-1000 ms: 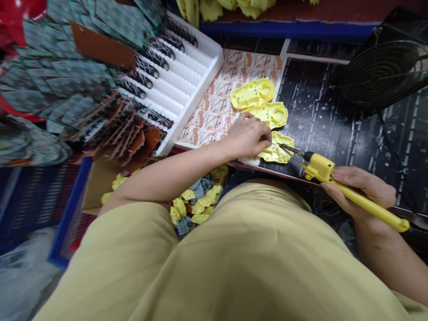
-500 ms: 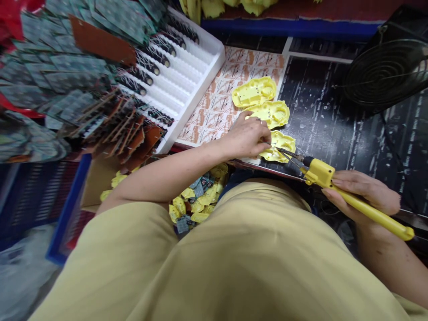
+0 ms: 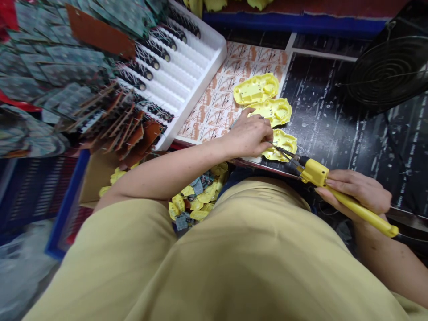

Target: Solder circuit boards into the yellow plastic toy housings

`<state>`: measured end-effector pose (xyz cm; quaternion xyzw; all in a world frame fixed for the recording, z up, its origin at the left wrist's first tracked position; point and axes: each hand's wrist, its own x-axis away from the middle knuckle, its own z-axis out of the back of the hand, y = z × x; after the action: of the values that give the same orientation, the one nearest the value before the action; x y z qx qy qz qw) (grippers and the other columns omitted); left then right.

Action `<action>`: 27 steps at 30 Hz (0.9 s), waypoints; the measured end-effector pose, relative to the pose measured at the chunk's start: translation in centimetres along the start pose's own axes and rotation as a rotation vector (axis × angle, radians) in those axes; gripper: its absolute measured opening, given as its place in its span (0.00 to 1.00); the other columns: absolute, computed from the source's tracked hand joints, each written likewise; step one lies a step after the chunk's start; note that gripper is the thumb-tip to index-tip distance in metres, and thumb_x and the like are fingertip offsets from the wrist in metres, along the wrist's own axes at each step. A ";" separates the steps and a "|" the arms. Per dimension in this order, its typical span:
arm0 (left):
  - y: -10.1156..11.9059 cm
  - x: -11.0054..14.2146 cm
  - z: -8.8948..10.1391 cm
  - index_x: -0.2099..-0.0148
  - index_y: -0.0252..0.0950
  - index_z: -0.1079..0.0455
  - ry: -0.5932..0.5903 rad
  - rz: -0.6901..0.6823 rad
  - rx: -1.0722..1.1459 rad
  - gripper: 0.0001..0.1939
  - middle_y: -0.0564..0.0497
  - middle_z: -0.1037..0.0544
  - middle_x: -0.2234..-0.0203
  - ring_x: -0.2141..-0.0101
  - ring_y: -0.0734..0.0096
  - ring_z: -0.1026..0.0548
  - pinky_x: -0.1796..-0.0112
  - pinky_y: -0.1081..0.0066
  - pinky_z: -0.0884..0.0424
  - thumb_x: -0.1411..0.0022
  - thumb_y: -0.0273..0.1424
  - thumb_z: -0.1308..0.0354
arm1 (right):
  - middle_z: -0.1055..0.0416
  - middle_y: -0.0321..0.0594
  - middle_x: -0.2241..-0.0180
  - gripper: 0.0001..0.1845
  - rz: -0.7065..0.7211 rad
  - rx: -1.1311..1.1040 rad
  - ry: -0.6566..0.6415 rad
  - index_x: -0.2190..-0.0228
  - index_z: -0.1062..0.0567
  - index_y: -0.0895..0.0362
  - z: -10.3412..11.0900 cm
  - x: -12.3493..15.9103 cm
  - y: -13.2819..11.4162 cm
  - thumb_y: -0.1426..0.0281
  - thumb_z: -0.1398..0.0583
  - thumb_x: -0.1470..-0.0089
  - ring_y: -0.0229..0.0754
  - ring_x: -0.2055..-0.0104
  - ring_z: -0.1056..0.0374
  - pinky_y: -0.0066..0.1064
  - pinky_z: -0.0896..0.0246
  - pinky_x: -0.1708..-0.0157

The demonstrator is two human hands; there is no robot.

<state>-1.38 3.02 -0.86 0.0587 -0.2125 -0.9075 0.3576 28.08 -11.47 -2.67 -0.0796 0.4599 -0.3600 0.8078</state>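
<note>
A small electronics assembly workshop, as my screen shows it.
I judge it by the open yellow shells (image 3: 276,111) lying just beside the left fingers (image 3: 268,134) on a table (image 3: 321,102), and by the yellow soldering tool (image 3: 316,171) in the right fingers (image 3: 344,175). Left of the left fingers, I see heaped circuit boards (image 3: 70,62) next to a white foam tray (image 3: 190,80) with wired black parts (image 3: 155,58); beyond the right fingers stands a black fan (image 3: 388,73).
</note>
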 end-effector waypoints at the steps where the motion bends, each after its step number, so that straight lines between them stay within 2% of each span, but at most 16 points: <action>1: 0.0 0.0 0.0 0.60 0.44 0.16 0.000 0.002 -0.004 0.07 0.52 0.15 0.65 0.51 0.57 0.21 0.28 0.40 0.43 0.32 0.34 0.36 | 0.16 0.32 0.69 0.14 0.015 0.005 -0.004 0.61 0.18 0.47 0.2 0.2 0.1 0.72 0.22 0.44 0.45 0.71 0.18 0.32 0.19 0.74; 7: 0.0 -0.1 0.2 0.60 0.43 0.16 -0.015 -0.003 -0.014 0.07 0.52 0.15 0.64 0.50 0.57 0.22 0.28 0.41 0.45 0.32 0.35 0.35 | 0.16 0.37 0.66 0.07 -0.020 0.050 0.012 0.60 0.19 0.50 1.1 1.3 0.3 0.71 0.27 0.36 0.43 0.67 0.17 0.29 0.20 0.69; 10: 0.2 -0.1 0.4 0.59 0.43 0.15 -0.037 0.011 -0.018 0.08 0.51 0.15 0.62 0.49 0.55 0.21 0.28 0.40 0.46 0.31 0.35 0.36 | 0.16 0.34 0.67 0.07 -0.014 0.044 0.003 0.59 0.20 0.49 0.6 1.0 0.0 0.70 0.28 0.34 0.43 0.68 0.17 0.31 0.19 0.70; 13: 0.2 -0.1 0.4 0.58 0.42 0.15 -0.044 0.006 -0.029 0.09 0.51 0.15 0.61 0.49 0.55 0.21 0.28 0.37 0.48 0.31 0.34 0.38 | 0.17 0.32 0.68 0.10 0.032 0.042 -0.016 0.59 0.21 0.48 0.2 0.4 0.1 0.71 0.26 0.37 0.42 0.69 0.17 0.30 0.20 0.71; 16: 0.0 -0.1 0.3 0.58 0.42 0.16 -0.032 -0.026 -0.040 0.08 0.52 0.15 0.62 0.50 0.57 0.21 0.28 0.38 0.48 0.30 0.34 0.37 | 0.16 0.34 0.67 0.11 0.060 0.055 -0.065 0.60 0.20 0.51 0.5 0.3 0.4 0.73 0.25 0.39 0.42 0.67 0.17 0.28 0.19 0.69; 19: -0.3 0.0 0.1 0.58 0.42 0.16 -0.018 -0.045 -0.047 0.07 0.53 0.15 0.62 0.51 0.58 0.21 0.28 0.39 0.47 0.30 0.35 0.36 | 0.17 0.37 0.66 0.04 0.009 0.045 -0.046 0.60 0.21 0.51 1.2 0.9 0.5 0.70 0.31 0.31 0.42 0.65 0.17 0.29 0.19 0.66; 21: -0.4 0.0 0.1 0.58 0.43 0.16 -0.011 -0.049 -0.051 0.07 0.53 0.15 0.63 0.51 0.58 0.21 0.28 0.39 0.47 0.30 0.35 0.36 | 0.17 0.38 0.65 0.03 -0.034 0.050 -0.030 0.59 0.21 0.50 1.6 1.2 0.4 0.69 0.33 0.28 0.42 0.64 0.17 0.29 0.19 0.66; 25: -0.4 0.0 0.0 0.59 0.43 0.16 -0.019 -0.030 -0.053 0.07 0.53 0.15 0.63 0.51 0.57 0.21 0.28 0.39 0.47 0.30 0.35 0.37 | 0.17 0.37 0.65 0.05 -0.036 0.029 -0.042 0.57 0.20 0.50 1.5 1.2 0.2 0.72 0.30 0.32 0.43 0.64 0.16 0.30 0.19 0.65; 27: -0.4 -0.1 0.0 0.59 0.42 0.16 -0.022 -0.028 -0.050 0.08 0.53 0.16 0.63 0.51 0.57 0.20 0.28 0.38 0.47 0.31 0.35 0.37 | 0.17 0.36 0.67 0.06 -0.025 0.012 -0.007 0.55 0.19 0.49 1.4 1.3 0.1 0.71 0.30 0.32 0.44 0.65 0.17 0.31 0.19 0.68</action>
<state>-1.55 3.30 -1.03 0.0428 -0.1931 -0.9179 0.3439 29.67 -12.52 -2.85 -0.0816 0.4538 -0.3725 0.8054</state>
